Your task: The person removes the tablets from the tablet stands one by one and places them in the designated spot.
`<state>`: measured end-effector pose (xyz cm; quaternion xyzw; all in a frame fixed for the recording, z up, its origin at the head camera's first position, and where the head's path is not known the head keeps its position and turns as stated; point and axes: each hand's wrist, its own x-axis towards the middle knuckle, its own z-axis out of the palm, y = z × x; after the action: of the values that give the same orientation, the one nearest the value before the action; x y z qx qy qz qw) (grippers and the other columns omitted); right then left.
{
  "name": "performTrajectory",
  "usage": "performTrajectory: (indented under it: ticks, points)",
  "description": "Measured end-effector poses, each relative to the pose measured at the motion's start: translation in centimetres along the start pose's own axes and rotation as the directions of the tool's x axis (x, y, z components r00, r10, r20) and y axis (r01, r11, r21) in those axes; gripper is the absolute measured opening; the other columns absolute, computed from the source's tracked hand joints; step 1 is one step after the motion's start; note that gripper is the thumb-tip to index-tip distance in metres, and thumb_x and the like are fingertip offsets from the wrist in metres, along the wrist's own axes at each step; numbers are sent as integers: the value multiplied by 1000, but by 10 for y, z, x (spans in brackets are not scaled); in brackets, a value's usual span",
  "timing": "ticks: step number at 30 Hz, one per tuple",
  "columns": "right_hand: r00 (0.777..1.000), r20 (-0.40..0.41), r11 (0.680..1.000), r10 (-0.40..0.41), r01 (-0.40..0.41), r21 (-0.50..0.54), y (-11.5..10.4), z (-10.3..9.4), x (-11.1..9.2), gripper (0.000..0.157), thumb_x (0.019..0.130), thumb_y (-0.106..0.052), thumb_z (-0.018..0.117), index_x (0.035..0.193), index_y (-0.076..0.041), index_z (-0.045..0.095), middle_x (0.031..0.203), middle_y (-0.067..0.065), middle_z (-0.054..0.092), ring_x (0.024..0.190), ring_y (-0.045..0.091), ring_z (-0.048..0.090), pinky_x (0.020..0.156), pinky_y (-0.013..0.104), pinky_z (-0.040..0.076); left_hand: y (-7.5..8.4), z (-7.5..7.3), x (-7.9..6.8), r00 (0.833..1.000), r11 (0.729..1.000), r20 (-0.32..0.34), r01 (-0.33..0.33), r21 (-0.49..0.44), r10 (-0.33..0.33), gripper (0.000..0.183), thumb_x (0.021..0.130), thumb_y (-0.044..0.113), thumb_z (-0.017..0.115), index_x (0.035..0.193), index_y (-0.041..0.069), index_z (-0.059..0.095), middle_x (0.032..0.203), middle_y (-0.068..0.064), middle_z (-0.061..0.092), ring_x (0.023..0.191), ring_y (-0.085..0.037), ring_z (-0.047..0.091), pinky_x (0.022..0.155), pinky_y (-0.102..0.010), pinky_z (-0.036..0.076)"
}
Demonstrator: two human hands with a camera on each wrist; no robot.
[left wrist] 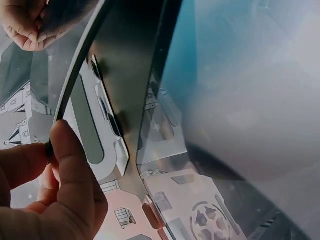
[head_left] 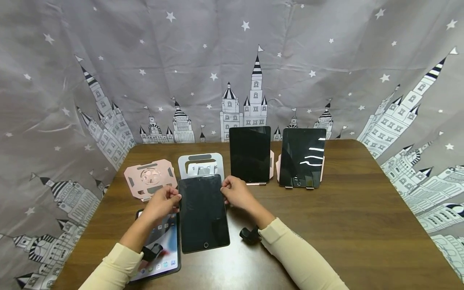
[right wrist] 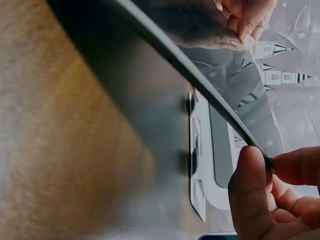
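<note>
A black tablet (head_left: 204,215) with its screen dark is held up by both hands. At its upper left edge my left hand (head_left: 164,203) pinches it between thumb and fingers. My right hand (head_left: 239,193) pinches the upper right edge. In both wrist views the tablet is tilted, its thin edge between the fingertips. Right behind it stands a silver tablet stand (head_left: 219,161) with a cut-out top; in the right wrist view its lower lip with hooks (right wrist: 194,160) shows below the tablet. The tablet hides the lower part of the stand in the head view.
Under my left forearm lies a larger tablet (head_left: 170,241) with its screen lit. A pink stand (head_left: 150,177) stands at the back left. Two dark tablets rest on pink stands to the right: one in the middle (head_left: 250,155), another (head_left: 302,157) beside it. A patterned curtain (head_left: 203,80) hangs behind the wooden table (head_left: 362,225).
</note>
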<state>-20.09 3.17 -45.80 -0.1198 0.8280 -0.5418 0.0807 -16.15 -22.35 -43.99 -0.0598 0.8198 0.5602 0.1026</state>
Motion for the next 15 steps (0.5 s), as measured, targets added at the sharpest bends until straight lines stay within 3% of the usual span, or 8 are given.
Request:
performTrajectory:
  ticks: [7,11,15]
  points:
    - [998,66,1000,22,-22,-8,8,1,-6,8,91,3,58,84,0,56,61,5,57,47,14,56,44,22,45,-3,3,-4,998,998,66,-5,66,0,5,99,-2,51,98,-7,48,81,-9,50,70,-19,54,62,-35,58]
    - [994,108,999,35,-35,-8,10,2,-7,11,91,4,56,82,-1,54,60,3,55,47,11,54,46,20,44,-8,4,-4,997,996,80,7,93,-14,5,98,-4,51,95,-7,48,80,-9,49,70,-18,52,62,-33,58]
    - [988,143,999,49,-49,-4,12,3,-8,16,91,5,56,77,-2,52,60,3,53,47,11,54,46,20,44,-11,5,-3,995,984,92,6,178,-23,4,95,-6,53,95,-8,50,79,-11,52,67,-19,55,59,-33,58]
